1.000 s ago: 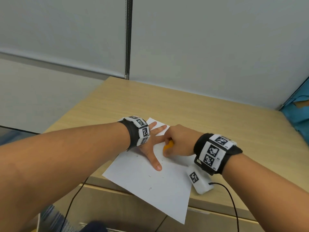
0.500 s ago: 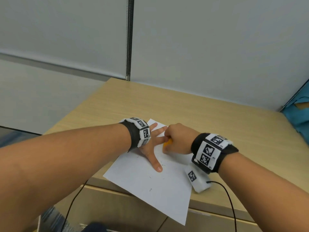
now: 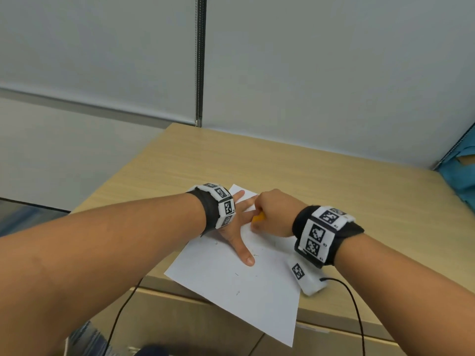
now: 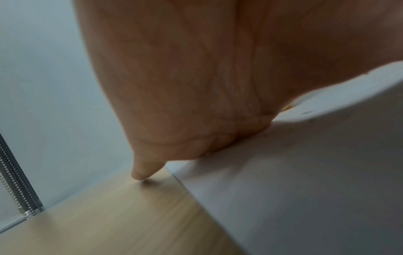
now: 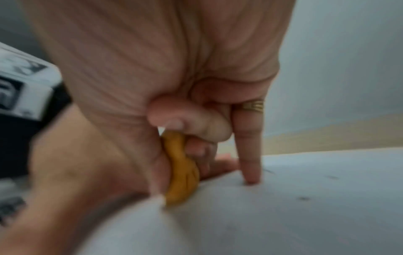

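Note:
A white sheet of paper [image 3: 239, 283] lies on the wooden desk [image 3: 308, 176], its near corner hanging over the front edge. My left hand [image 3: 237, 227] presses flat on the sheet with fingers spread. My right hand [image 3: 272, 214] grips a small orange eraser [image 3: 257, 217] and holds it down on the paper between the left hand's fingers. In the right wrist view the eraser [image 5: 181, 172] is pinched by thumb and fingers, its lower end on the paper [image 5: 283, 207], and a finger wearing a gold ring [image 5: 253, 106] touches the sheet. Small dark specks dot the paper.
A white tagged box [image 3: 307, 277] with a black cable [image 3: 354, 312] lies on the desk under my right wrist. A grey wall and a window-blind chain [image 3: 197, 60] stand behind the desk. Blue material [image 3: 460, 176] sits at the far right.
My right hand with the eraser has shifted slightly away from me and to the left over the paper. The left hand has stayed flat on the sheet.

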{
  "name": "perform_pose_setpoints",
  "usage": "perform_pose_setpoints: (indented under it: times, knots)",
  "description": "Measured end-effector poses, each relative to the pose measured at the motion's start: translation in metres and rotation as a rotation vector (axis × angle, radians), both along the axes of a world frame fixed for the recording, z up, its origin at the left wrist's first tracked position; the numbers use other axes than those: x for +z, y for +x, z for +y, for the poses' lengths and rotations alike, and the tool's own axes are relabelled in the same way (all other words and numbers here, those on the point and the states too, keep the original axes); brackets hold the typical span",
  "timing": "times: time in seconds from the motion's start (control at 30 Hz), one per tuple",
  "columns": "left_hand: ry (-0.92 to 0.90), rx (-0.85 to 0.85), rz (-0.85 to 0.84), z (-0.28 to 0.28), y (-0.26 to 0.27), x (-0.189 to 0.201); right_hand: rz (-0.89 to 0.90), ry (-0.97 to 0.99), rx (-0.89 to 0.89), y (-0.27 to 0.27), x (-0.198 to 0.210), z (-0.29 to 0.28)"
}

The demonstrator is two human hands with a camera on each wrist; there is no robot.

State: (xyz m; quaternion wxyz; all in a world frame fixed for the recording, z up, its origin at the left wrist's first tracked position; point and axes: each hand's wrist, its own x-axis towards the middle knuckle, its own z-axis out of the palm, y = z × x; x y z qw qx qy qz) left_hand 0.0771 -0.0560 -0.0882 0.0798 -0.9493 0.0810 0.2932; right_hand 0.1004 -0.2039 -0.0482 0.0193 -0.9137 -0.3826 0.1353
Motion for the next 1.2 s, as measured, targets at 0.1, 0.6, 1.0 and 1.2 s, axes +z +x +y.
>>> perform_pose_setpoints:
  times: [0.1,0.6,1.0,1.2]
  knots:
    - [-0.007,0.004,0.002,0.003,0.000,-0.002,0.180,-0.025,0.068,-0.006,-0.001,-0.003]
    - [-0.041,-0.001,0.008,-0.002,-0.003,0.003,0.124,-0.061,0.043,-0.001,0.002,0.006]
    - [-0.020,0.005,-0.011,0.000,-0.002,0.002,0.021,-0.021,0.010,0.004,0.002,-0.001]
    - [-0.032,0.024,-0.011,-0.002,-0.006,0.006,0.166,-0.054,0.049,0.006,0.006,-0.006]
